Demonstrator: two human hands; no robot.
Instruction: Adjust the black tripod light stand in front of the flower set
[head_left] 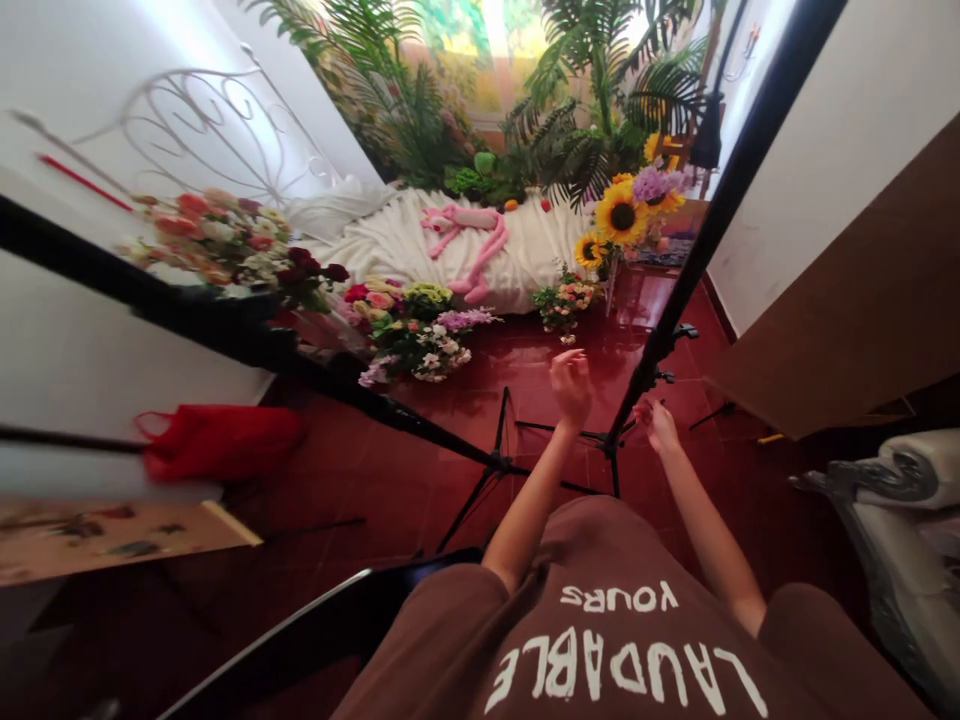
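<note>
We see two bare hands, set apart, on either side of a tall black tripod stand (709, 235). The left hand (572, 385) is up with its fingers softly bent, and we see nothing in it. The right hand (658, 425) is just beside the pole, and we cannot tell if its fingertips touch it or pinch something thin.

The tripod stand is in front of us, a bit to the right, with its feet spread on the shiny red floor (405, 500).

We think it could tip if an arm bumps the pole or a shoe catches a leg. The second black stand (420, 424) has its legs very near, so we think one could snag the other. A fall away from us might squash the sunflowers (621, 215). If the small side knobs (686, 331) are loose, we think the pole might slip down.

The pole's long side runs from its feet up to the top right of our view. It looks leaning, but we cannot tell if it really leans. Its top is out of sight.
</note>
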